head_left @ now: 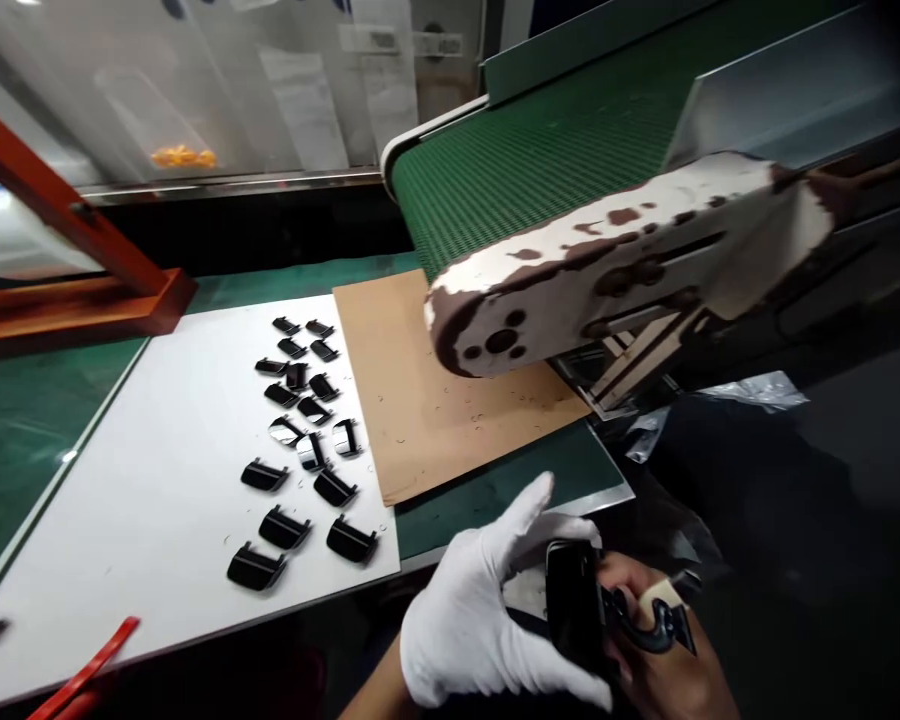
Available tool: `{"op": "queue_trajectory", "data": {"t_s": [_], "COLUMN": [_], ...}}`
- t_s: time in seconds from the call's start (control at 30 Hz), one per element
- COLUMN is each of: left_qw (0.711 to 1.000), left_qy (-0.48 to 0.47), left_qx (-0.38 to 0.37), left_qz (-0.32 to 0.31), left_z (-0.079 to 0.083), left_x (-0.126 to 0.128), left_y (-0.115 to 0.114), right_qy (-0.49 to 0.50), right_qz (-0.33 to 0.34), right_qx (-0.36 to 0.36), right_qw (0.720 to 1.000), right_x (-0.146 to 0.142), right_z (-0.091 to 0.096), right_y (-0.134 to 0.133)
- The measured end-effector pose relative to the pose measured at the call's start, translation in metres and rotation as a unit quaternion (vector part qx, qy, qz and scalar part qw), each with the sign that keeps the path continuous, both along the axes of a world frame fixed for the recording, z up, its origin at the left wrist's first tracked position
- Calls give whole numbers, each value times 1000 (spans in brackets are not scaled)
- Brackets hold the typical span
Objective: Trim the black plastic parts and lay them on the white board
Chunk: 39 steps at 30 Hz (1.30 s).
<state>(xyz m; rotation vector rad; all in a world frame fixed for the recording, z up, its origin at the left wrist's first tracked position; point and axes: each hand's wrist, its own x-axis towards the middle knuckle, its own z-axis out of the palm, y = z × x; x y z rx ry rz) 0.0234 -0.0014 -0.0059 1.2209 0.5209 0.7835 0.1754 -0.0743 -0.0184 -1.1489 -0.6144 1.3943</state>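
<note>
As the left hand (469, 610) grips a black part (566, 600), labels (381, 40) blur.

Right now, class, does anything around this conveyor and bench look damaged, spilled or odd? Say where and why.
The conveyor's side frame looks worn: its white paint is patchy, with brown showing through. Small curled bits litter the brown sheet below, perhaps stray debris.

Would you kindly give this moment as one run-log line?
left hand: gloved, holding black part | right hand: at same part | white sheet: more black parts | conveyor: end over cardboard
</note>
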Motion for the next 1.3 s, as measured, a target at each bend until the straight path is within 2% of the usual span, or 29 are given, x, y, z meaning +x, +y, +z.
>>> {"op": "queue_trajectory", "data": {"t_s": [0.13, 0.23, 0.33, 0.4, 0.47, 0.6, 0.73, 0.8, 0.9, 0.97, 1.1, 1.17, 1.3], "left_qw": [999, 997, 993, 987, 973, 917, 837, 810, 778, 746, 675, 675, 719], "left_qy": [11, 20, 51, 90, 131, 210, 298, 320, 359, 400, 454, 428, 329], "left_qx": [34, 37, 36, 77, 149, 310, 452, 490, 515, 532, 578, 593, 596], "left_qz": [35, 63, 100, 113, 118, 133, 76, 52, 34, 27, 61, 100, 137], "left_z": [-4, -6, -8, -11, -15, -25, -25, -20, -10, -7, -13, -18, -24], "left_x": [-17, -24, -30, -34, -38, -45, -50, -51, -48, -43, -32, -30, -34], "left_y": [-2, -2, -1, 0, 0, 1, 5, 7, 4, -1, -13, -17, -17], "right_qy": [-30, -46, -47, -57, -85, -169, -274, -317, -370, -412, -493, -491, -413], "right_qz": [30, -7, -36, -32, -20, 40, 91, 101, 93, 84, 62, 69, 94], "right_qx": [-18, -54, -83, -79, -76, -132, -160, -162, -165, -150, -94, -102, -171], "right_qw": [999, 997, 995, 995, 993, 976, 944, 929, 910, 895, 863, 862, 890], "right_x": [-20, -26, -19, -12, -8, -12, -16, -15, -15, -17, -20, -19, -15], "right_z": [3, 6, 3, 0, -3, -4, -2, 0, 2, 4, 16, 24, 35], "right_y": [8, 15, 16, 14, 13, 18, 26, 26, 22, 18, 11, 10, 10]}}
